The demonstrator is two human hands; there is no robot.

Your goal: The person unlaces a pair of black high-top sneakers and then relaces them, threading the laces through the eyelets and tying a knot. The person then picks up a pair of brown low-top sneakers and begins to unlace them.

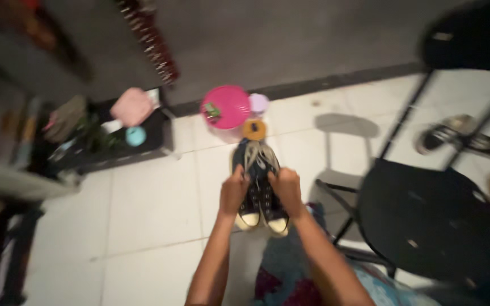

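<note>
A dark low shelf (114, 141) with a pink bundle sits far left. At centre, the left hand (233, 190) and the right hand (286, 190) are each closed on a side of the dark sneakers (259, 192), held together over the white tile floor (143, 215) (toes toward the person). An even grip on both would keep the pair aligned. A black chair (426, 215) stands right.

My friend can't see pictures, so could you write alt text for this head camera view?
Seen from above, a left hand and right hand hold up a pair of dark lace-up sneakers with pale toe caps over a white tiled floor. A black chair stands to the right, and a pink round lid lies beyond the shoes.
</note>
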